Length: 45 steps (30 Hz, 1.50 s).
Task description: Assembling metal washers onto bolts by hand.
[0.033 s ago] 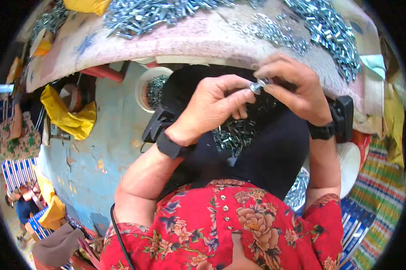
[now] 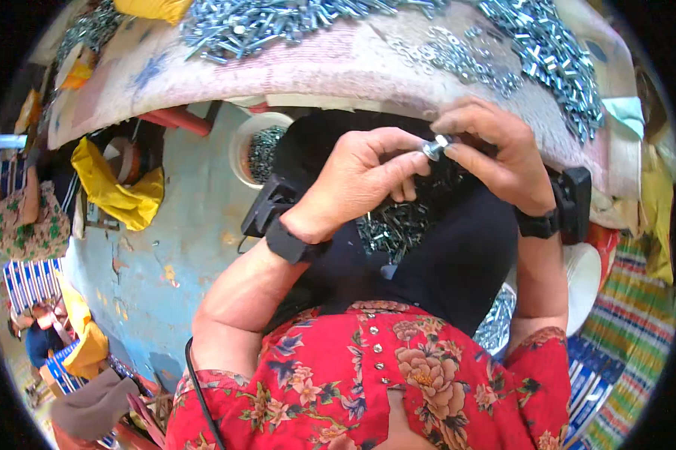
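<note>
Over my lap, my left hand (image 2: 364, 171) pinches a small shiny metal bolt (image 2: 432, 149) between thumb and fingertips. A washer-like flange shows on it, though my fingers hide part of the piece. My right hand (image 2: 497, 154) meets it from the other side, thumb and forefinger closed about its end. Below both hands, a heap of dark metal fasteners (image 2: 394, 229) lies in my lap. Beyond them on the cloth-covered table (image 2: 315, 71) are loose washers (image 2: 450, 56), a pile of long bolts (image 2: 270, 26) and a pile of short cylindrical metal pieces (image 2: 551, 60).
A white bucket (image 2: 238, 154) of small metal parts stands on the floor at left, near a yellow bag (image 2: 128, 191). By my right thigh is a container of shiny parts (image 2: 495, 322), with a white tub (image 2: 584, 281) beside it. Another person's arm (image 2: 30, 195) shows at far left.
The bolt and both hands sit slightly further right in the picture, as the whole view has shifted a little. My right fingers have moved slightly around the bolt's end.
</note>
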Motion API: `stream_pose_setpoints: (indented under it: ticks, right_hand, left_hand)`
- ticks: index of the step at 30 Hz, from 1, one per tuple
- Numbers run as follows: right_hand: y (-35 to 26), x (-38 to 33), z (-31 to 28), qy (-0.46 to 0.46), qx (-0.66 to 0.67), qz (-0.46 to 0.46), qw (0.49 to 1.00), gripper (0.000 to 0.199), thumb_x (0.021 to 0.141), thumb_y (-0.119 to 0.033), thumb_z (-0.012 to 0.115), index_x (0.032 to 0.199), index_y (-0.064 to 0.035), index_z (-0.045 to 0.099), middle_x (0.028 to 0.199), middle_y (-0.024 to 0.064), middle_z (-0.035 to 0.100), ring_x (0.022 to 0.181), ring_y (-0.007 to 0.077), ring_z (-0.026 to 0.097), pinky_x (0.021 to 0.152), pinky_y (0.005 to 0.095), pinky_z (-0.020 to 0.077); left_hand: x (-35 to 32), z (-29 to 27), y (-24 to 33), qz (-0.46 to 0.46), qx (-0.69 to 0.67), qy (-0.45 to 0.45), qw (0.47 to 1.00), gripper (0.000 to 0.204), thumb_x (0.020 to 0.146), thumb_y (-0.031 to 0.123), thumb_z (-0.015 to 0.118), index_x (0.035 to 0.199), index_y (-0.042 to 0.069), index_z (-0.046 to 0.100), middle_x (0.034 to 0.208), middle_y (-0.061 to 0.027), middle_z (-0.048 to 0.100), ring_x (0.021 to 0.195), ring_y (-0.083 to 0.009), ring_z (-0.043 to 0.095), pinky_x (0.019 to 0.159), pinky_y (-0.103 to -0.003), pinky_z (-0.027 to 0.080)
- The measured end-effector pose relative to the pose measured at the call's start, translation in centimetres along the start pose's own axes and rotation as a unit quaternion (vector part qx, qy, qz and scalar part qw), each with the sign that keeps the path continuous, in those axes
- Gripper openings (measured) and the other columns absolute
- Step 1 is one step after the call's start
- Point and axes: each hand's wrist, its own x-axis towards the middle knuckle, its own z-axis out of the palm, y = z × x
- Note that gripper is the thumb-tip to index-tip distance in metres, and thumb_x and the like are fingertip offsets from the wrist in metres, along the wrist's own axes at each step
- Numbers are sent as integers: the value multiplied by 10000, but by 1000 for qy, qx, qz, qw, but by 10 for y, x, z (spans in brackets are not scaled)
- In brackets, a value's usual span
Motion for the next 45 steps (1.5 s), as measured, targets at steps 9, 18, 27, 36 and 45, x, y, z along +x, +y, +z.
stream_pose_setpoints:
  ticks: [9, 18, 27, 36, 45]
  right_hand:
    - [0, -17, 14, 16, -181, 9, 983, 162, 766, -126, 631, 701, -13, 534, 606, 127, 502, 495, 202, 494, 456, 319, 362]
    - [-21, -10, 67, 147, 210, -164, 953, 452, 844, -423, 509, 961, 14, 509, 923, 135, 559, 860, 246, 533, 723, 370, 421]
    - [-13, -16, 34, 254, 60, 9, 965, 312, 750, -45, 626, 1050, -15, 548, 807, 92, 577, 653, 132, 547, 613, 241, 448]
    - [15, -41, 52, 34, 1, 69, 997, 127, 807, -131, 564, 831, -23, 501, 666, 157, 538, 591, 308, 562, 518, 340, 419]
    - [28, -70, 37, 93, -53, 232, 967, 167, 791, -186, 589, 801, -26, 541, 693, 136, 548, 619, 288, 563, 554, 344, 434]
  left_hand:
    - [-4, 18, -7, 60, 115, 36, 991, 151, 843, 116, 575, 947, 11, 607, 643, -2, 571, 550, -40, 523, 473, -182, 419]
    - [3, 33, -1, 78, 14, 41, 996, 158, 829, 93, 573, 964, 20, 612, 775, -46, 614, 580, -96, 571, 526, -230, 467]
    - [-1, -8, 11, 34, -53, 40, 997, 180, 854, 149, 550, 955, 11, 607, 768, -69, 634, 545, -87, 556, 467, -179, 408]
    - [-9, -3, -19, 83, 277, -5, 957, 126, 812, 139, 595, 871, 29, 611, 708, -39, 614, 581, -111, 584, 503, -235, 443]
    - [45, -79, 4, 274, 653, 234, 666, 105, 749, 78, 577, 849, 57, 604, 819, -128, 596, 746, -302, 583, 659, -359, 476]
